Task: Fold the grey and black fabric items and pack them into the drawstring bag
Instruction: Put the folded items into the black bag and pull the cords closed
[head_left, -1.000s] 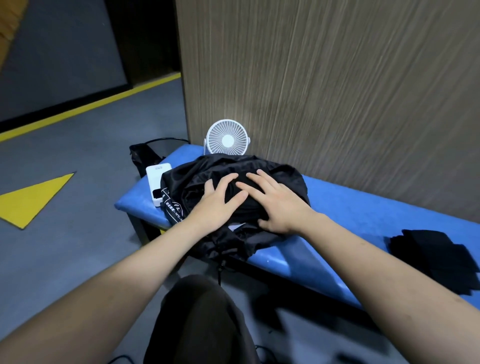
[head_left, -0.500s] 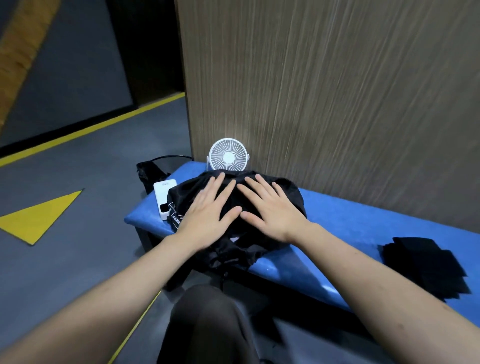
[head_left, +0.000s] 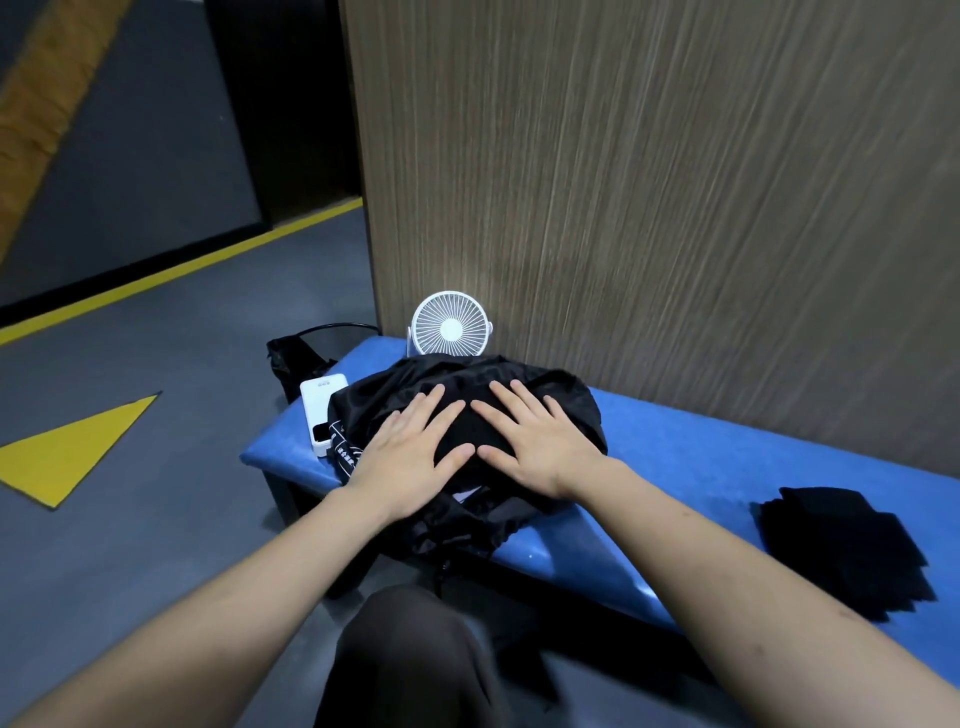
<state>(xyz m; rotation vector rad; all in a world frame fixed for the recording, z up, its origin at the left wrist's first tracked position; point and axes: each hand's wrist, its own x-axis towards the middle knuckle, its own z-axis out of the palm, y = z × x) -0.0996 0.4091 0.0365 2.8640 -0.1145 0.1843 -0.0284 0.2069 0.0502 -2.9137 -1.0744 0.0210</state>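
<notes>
Bag: While it lies bulging on the left end of the blue counter (head_left: 727, 467), the black drawstring bag (head_left: 561, 395) is pressed flat from above; its gathered mouth and cord hang over the near edge.
Bag handling: The cloth is judged thin, soft and slippery, with a slight sheen; it is expected to weigh little and to slump where it is not supported.
Where to hold: The gathered mouth near the cord is judged the best grip, since smooth panels would slide between fingers.
Left hand: The left hand (head_left: 410, 457) is laid palm-down on the bag, fingers straight and spread; nothing is gripped.
Right hand: The right hand (head_left: 540, 447) is laid flat beside it, fingers straight, thumbs nearly touching; nothing is clamped.
Folded pile: A stack of black fabric (head_left: 847, 551) is seen well apart on the right of the counter, apparently folded and still to be packed; it is judged soft and light, best lifted from beneath to keep its folds.
Grey item: None can be told from these views; whether it is inside the bag cannot be said.
Surroundings: A white fan (head_left: 451, 328) stands just behind the bag against a wood-grain wall (head_left: 675, 182); a white power bank (head_left: 319, 410) lies at its left side.
</notes>
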